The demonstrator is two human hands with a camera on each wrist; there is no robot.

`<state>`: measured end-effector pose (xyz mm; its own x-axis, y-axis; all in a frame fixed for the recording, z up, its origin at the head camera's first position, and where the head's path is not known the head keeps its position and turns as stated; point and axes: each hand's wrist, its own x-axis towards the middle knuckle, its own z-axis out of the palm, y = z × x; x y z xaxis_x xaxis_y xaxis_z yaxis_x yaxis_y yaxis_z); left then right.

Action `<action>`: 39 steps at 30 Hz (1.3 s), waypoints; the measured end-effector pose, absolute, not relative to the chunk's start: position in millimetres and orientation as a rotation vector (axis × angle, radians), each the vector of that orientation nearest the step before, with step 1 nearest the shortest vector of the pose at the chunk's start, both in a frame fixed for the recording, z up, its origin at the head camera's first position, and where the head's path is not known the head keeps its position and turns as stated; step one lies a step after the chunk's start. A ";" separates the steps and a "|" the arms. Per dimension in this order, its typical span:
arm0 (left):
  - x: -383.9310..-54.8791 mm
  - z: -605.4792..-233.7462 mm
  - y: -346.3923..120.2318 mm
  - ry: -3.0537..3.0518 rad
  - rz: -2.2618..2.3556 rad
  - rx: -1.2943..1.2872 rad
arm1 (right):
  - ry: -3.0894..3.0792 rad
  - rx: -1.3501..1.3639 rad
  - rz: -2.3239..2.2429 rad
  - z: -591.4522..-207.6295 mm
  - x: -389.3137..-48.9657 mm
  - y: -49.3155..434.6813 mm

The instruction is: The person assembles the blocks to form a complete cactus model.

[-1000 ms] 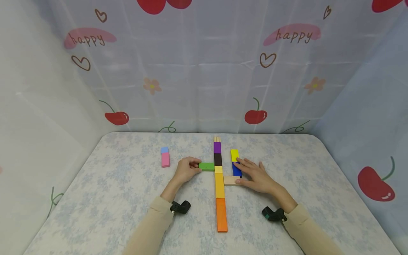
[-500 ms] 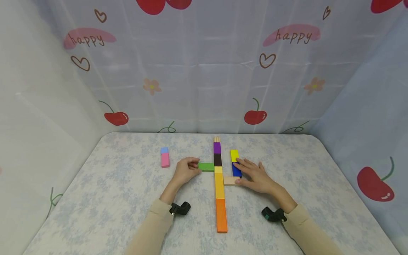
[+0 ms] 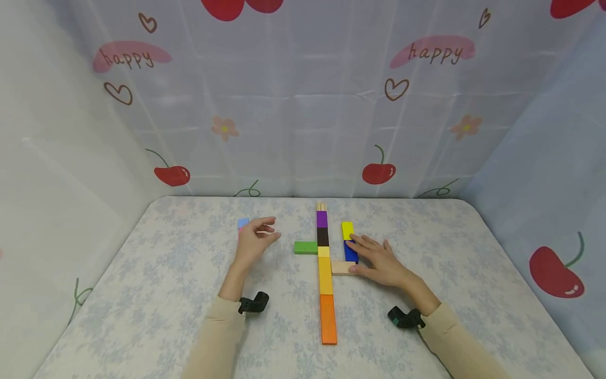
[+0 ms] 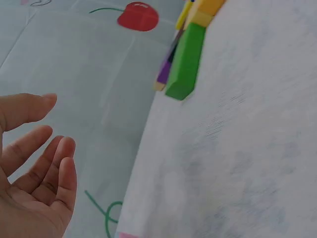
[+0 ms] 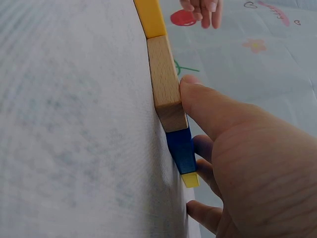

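Note:
My left hand (image 3: 252, 243) holds nothing, its fingers loosely bent above the table. It covers most of a pink block and part of a light blue block (image 3: 243, 222). The green block (image 3: 305, 247) lies crosswise, its end against the left side of a central row. My right hand (image 3: 381, 261) rests with fingers spread: the thumb touches the plain wooden block (image 5: 164, 74), and the other fingers lie at the dark blue block (image 5: 182, 151) and the yellow block (image 3: 347, 230). The wooden block's far end meets the central row.
The central row runs away from me: orange block (image 3: 328, 320), amber block (image 3: 325, 275), small light-yellow block (image 3: 323, 251), black block (image 3: 322, 237), purple block (image 3: 322, 219), then thin pale sticks (image 3: 321, 207). A printed curtain (image 3: 303, 147) hangs behind the table's far edge.
My left hand has let go of the green block and moved left and slightly up, over the pink block. The green block stays in place. My right hand has kept still.

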<state>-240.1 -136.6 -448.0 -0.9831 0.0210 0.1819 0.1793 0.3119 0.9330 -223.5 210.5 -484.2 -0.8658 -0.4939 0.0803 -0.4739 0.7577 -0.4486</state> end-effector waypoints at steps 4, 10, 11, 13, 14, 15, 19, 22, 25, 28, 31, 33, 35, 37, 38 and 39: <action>-240.4 -435.6 -159.7 -2.362 -1.731 -0.139 | 2.909 -0.798 -0.714 -484.3 -224.0 210.9; -243.0 -436.5 -188.0 -2.273 -1.752 -0.006 | 2.915 -0.808 -0.714 -484.6 -224.2 211.7; -243.5 -437.9 -191.0 -2.263 -1.755 0.021 | 2.915 -0.809 -0.714 -484.6 -224.2 211.6; -244.8 -441.6 -195.6 -2.253 -1.760 0.067 | 2.916 -0.810 -0.715 -484.9 -224.2 211.7; -245.2 -443.6 -197.2 -2.253 -1.768 0.086 | 2.915 -0.812 -0.717 -484.9 -224.1 211.7; -245.8 -445.7 -198.5 -2.250 -1.781 0.102 | 2.915 -0.812 -0.720 -485.1 -224.0 211.6; -246.7 -453.9 -202.4 -2.292 -1.827 0.139 | 2.919 -0.811 -0.724 -486.3 -223.9 212.0; -246.9 -460.1 -205.1 -2.346 -1.856 0.162 | 2.919 -0.806 -0.720 -486.4 -223.5 212.0; -248.2 -466.3 -207.2 -2.394 -1.872 0.183 | 2.914 -0.800 -0.716 -485.3 -223.0 211.2; -250.1 -472.7 -208.4 -2.433 -1.871 0.208 | 2.909 -0.797 -0.711 -484.5 -222.9 210.6; -251.5 -477.4 -208.8 -2.468 -1.844 0.227 | 2.911 -0.802 -0.707 -484.3 -222.8 210.2; -252.4 -480.0 -209.6 -2.507 -1.803 0.236 | 2.911 -0.804 -0.711 -484.3 -222.8 210.2; -253.3 -481.4 -210.0 -2.543 -1.764 0.244 | 2.912 -0.805 -0.713 -484.5 -223.0 210.1; -254.3 -482.8 -210.7 -2.577 -1.734 0.247 | 2.912 -0.809 -0.715 -484.6 -223.1 210.3; -254.8 -483.5 -210.9 -2.587 -1.728 0.242 | 2.913 -0.809 -0.714 -484.6 -223.2 210.4; -255.1 -483.7 -210.9 -2.592 -1.726 0.241 | 2.912 -0.810 -0.715 -484.6 -223.2 210.5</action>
<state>-255.1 -210.9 -483.7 -0.9879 -0.1383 -0.0697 -0.1176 0.3775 0.9185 -223.2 210.5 -484.6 -0.8635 -0.4968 0.0868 -0.4805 0.7582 -0.4407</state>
